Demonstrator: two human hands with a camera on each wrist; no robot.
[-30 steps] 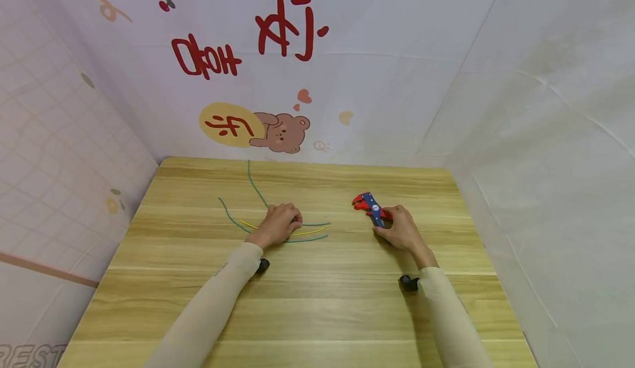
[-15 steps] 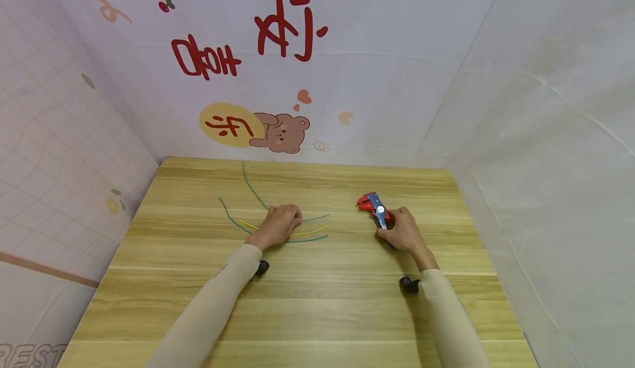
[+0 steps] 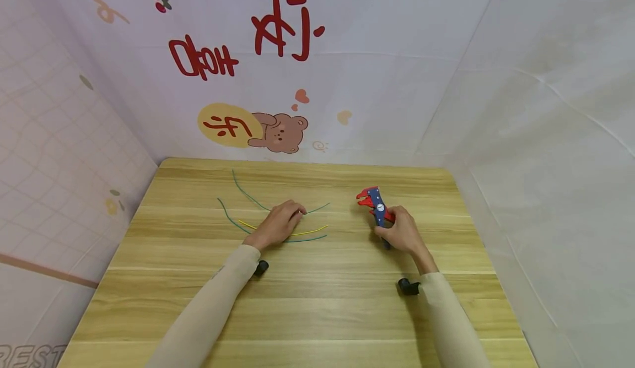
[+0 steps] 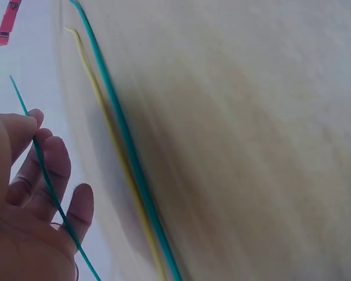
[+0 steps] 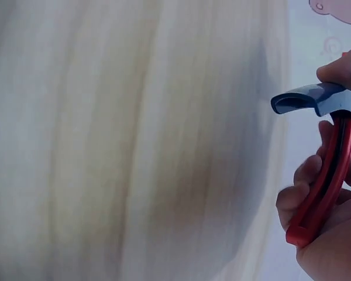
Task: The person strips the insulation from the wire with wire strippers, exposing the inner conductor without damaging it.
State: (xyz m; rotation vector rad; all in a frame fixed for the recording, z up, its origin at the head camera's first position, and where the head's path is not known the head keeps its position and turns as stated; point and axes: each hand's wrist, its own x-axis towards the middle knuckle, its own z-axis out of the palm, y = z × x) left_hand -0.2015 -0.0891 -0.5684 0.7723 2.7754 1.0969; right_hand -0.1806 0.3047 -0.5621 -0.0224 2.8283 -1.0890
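Observation:
My left hand (image 3: 276, 225) pinches a thin green wire (image 4: 49, 181) between thumb and forefinger. In the left wrist view a short end of it sticks out past the fingertips, and the rest runs down across the palm. Under that hand a yellow wire (image 3: 313, 231) and a second green wire (image 3: 225, 210) lie side by side on the table. To the right, my right hand (image 3: 404, 232) grips a wire stripper (image 3: 377, 200) with a blue body and red jaws, held above the table. Its fingers curl round the red handle (image 5: 324, 199), the thumb on the blue handle (image 5: 304, 98).
The wood-grain table (image 3: 317, 313) ends at a white cloth backdrop (image 3: 387, 81) printed with red characters and a bear (image 3: 285, 134). More cloth hangs along the left and right sides. Black wrist cameras (image 3: 409, 286) sit at both cuffs.
The pinched green wire has risen with my left fingers, away from the other two wires; its far end swings left. My right hand has lifted and turned the wire stripper more upright.

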